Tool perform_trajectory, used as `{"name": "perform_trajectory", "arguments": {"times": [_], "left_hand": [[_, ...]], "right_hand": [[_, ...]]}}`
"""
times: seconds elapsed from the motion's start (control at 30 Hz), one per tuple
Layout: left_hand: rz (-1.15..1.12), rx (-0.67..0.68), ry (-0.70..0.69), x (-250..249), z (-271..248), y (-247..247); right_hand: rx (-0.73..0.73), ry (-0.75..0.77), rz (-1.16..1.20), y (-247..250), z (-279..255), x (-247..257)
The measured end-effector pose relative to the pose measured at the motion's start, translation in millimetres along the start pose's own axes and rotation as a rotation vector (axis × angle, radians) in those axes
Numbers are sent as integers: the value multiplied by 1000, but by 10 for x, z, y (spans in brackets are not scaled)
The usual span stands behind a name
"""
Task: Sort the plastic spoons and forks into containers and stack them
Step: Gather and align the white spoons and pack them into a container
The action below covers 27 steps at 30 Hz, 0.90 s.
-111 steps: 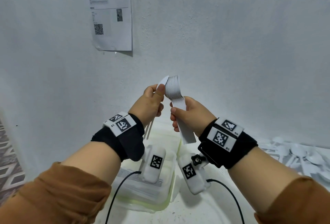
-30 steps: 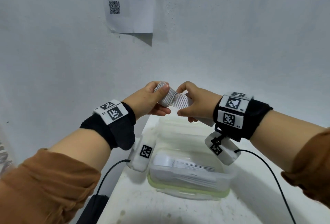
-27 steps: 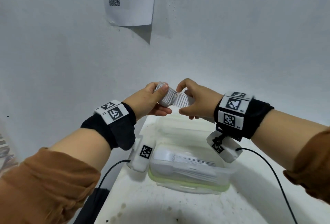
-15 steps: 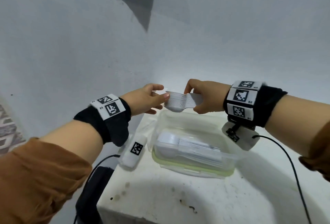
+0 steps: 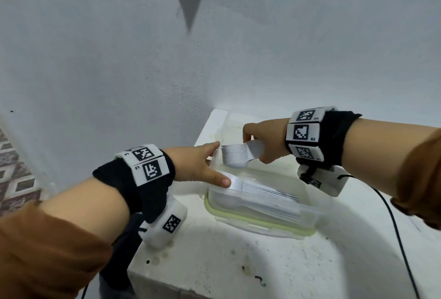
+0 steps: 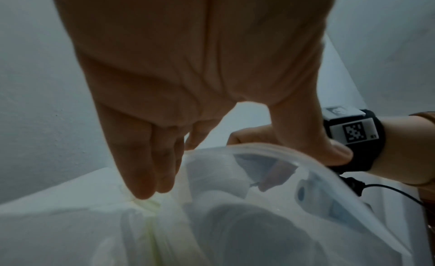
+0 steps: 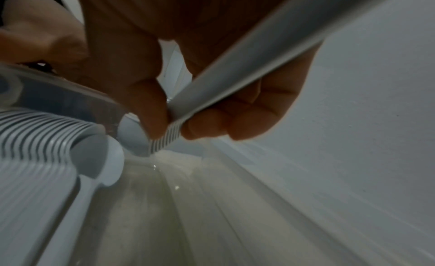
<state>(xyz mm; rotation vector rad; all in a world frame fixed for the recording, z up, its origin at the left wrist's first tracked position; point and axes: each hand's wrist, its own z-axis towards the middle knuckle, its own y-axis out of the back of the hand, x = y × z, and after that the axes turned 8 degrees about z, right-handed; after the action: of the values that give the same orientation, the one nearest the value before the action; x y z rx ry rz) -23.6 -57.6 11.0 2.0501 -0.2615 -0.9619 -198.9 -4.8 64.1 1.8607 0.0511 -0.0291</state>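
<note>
My right hand point(image 5: 257, 137) grips a nested stack of white plastic forks point(image 5: 241, 155) by the handles, tines pointing left, just above the far part of a clear container point(image 5: 257, 221) with a green rim. Inside it lies a stack of white spoons point(image 5: 267, 197). My left hand point(image 5: 210, 164) is open with straight fingers at the container's left end, its thumb touching the rim by the spoons. In the left wrist view the left hand's fingers point(image 6: 146, 158) point down beside the container's rim point(image 6: 259, 151). In the right wrist view the right hand's fingers point(image 7: 212, 126) pinch the fork handles point(image 7: 235, 74) over the spoons point(image 7: 47, 132).
The container stands on a white stained tabletop point(image 5: 214, 263) against a white wall point(image 5: 119, 60). The table's left edge point(image 5: 133, 272) drops to a patterned floor point(image 5: 14, 174). A black cable point(image 5: 401, 239) trails from the right wrist.
Both hands have come down to the container. The left hand has let go of the fork stack and opened at the rim. The right hand alone now holds the stack.
</note>
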Motion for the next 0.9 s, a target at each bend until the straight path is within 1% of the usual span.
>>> {"name": "perform_trajectory", "arguments": {"times": [0.17, 0.33, 0.57, 0.73, 0.9], "left_hand": [[101, 25, 11, 0, -22, 2], [168, 0, 67, -43, -24, 9], [167, 19, 23, -26, -36, 5], [189, -10, 79, -45, -43, -3], [185, -10, 93, -55, -60, -2]], "right_hand": [[39, -1, -77, -86, 39, 52], [90, 20, -105, -157, 60, 87], [134, 22, -147, -187, 61, 118], [197, 14, -230, -199, 65, 203], [229, 24, -271, -171, 71, 256]]}}
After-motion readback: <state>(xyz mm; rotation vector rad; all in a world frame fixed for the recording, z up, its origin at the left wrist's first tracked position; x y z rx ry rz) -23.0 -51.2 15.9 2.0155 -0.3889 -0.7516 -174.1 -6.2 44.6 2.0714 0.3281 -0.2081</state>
